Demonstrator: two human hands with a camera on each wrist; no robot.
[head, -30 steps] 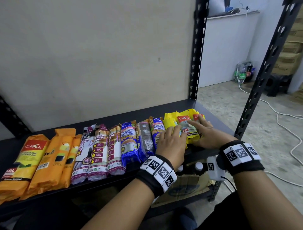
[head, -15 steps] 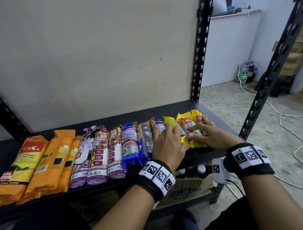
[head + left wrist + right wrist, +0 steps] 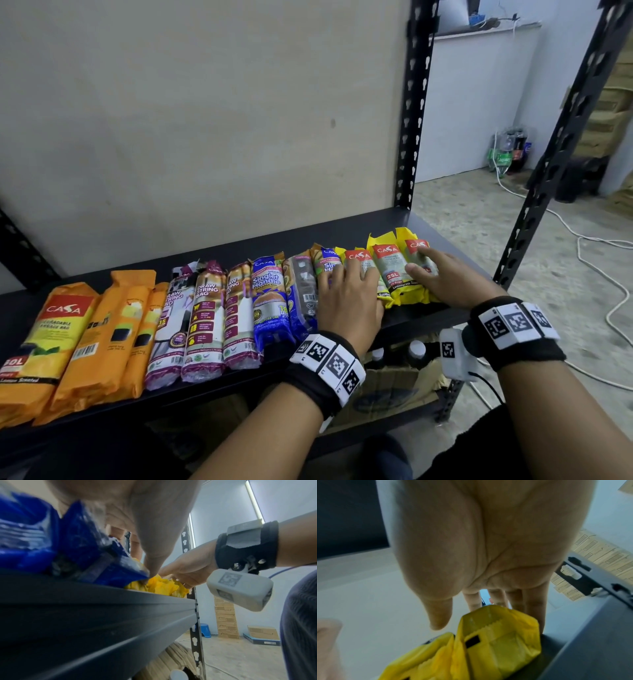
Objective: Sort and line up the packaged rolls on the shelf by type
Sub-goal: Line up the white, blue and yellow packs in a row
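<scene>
A row of packaged rolls lies on the black shelf (image 3: pixel 356 229): orange packs (image 3: pixel 113 329) at the left, then purple draw-string rolls (image 3: pixel 205 315), blue singlet-handle rolls (image 3: pixel 270 301) and three yellow packs (image 3: pixel 388 270) at the right. My left hand (image 3: pixel 349 294) lies flat, fingers straight, across the last blue roll and the leftmost yellow pack. My right hand (image 3: pixel 442 277) rests flat on the two rightmost yellow packs. In the right wrist view its straight fingers (image 3: pixel 536 605) reach past a yellow pack (image 3: pixel 496 642). The left wrist view shows blue wrapping (image 3: pixel 51 545) and crumpled yellow ends (image 3: pixel 163 585).
A beige back board closes the shelf behind the row. Black slotted posts (image 3: pixel 414 102) stand at the right corners. A cardboard box and bottle caps (image 3: pixel 416 349) sit on the shelf below. White cables (image 3: pixel 599 246) trail over the floor to the right.
The yellow packs, bunched and skewed before, now lie side by side with their labels up. Both hands stay on them; the right hand has shifted slightly right.
</scene>
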